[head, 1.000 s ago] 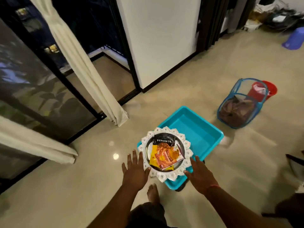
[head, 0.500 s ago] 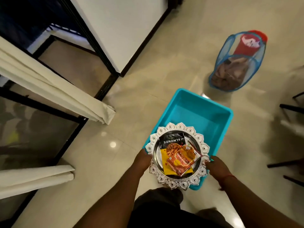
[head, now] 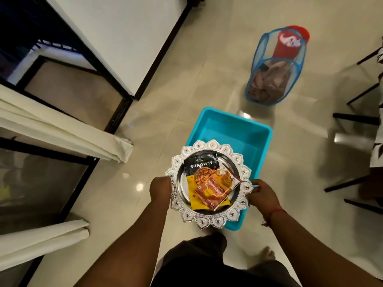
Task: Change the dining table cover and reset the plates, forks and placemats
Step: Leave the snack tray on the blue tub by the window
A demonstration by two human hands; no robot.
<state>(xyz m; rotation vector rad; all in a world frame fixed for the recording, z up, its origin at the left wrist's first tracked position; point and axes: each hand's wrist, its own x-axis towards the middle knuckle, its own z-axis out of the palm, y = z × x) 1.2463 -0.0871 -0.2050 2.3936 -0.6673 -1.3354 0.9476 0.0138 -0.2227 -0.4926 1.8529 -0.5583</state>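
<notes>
A round silver plate (head: pixel 209 221) with a scalloped ornate rim is held level above the near end of a turquoise plastic tub (head: pixel 238 131) on the floor. Snack packets lie on the plate: a black almonds packet (head: pixel 199 164), a yellow one (head: pixel 191 183) and an orange one (head: pixel 217 188) on top. My left hand (head: pixel 160 186) grips the plate's left rim. My right hand (head: pixel 262 192) grips the right rim, with a red thread at its wrist.
A blue mesh hamper (head: pixel 275 65) with brown cloth stands beyond the tub, a red bin (head: pixel 290 41) behind it. Dark chair legs (head: pixel 356 119) stand at the right. Cream curtains (head: pixel 62 129) and black-framed glass doors line the left. My bare feet show below.
My hands went from hovering beside the plate to gripping its rim on both sides. The view tilted down and the plate now looks closer and higher above the tub.
</notes>
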